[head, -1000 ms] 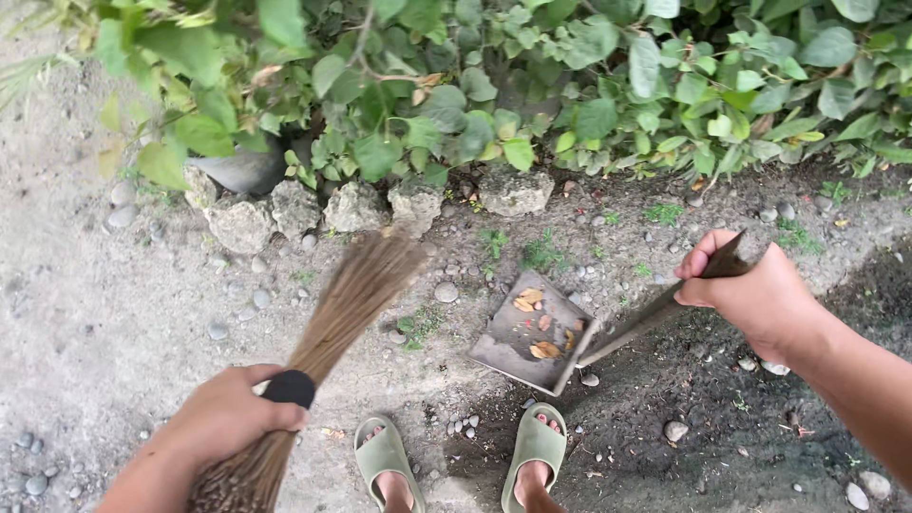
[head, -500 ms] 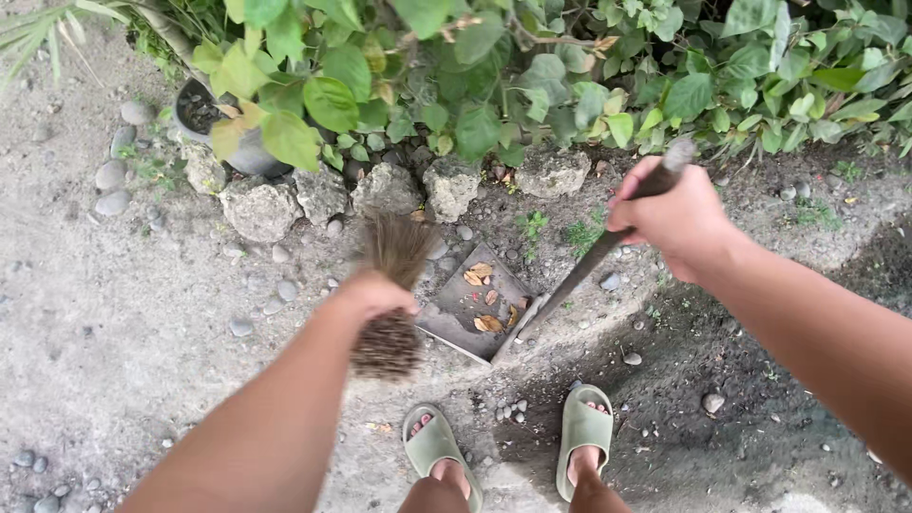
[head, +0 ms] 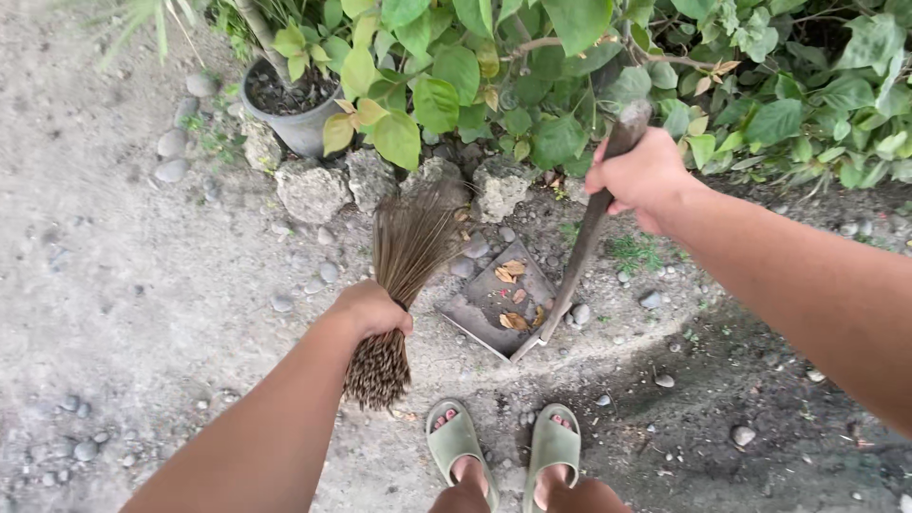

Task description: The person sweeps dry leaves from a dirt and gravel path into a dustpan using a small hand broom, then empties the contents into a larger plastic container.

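Observation:
My left hand (head: 369, 310) grips a stick broom (head: 404, 256) around its bundle, with the brown bristles fanned out toward the rocks and the bound end hanging below my fist. My right hand (head: 642, 177) is closed around the top of the long wooden handle of a grey metal dustpan (head: 487, 300). The dustpan rests on the dirt just right of the broom and holds several dry orange-brown leaves (head: 513, 272). My feet in pale green sandals (head: 503, 446) stand just behind it.
Rough rocks (head: 313, 190) border a bed of leafy green shrubs (head: 532, 85) at the top. A grey plant pot (head: 294, 114) stands at the upper left. Pebbles are scattered over sandy ground (head: 123, 285) on the left and darker soil on the right.
Both hands have moved forward toward the plants. The broom swung from my lower left up beside the dustpan, and the dustpan handle now stands steeper.

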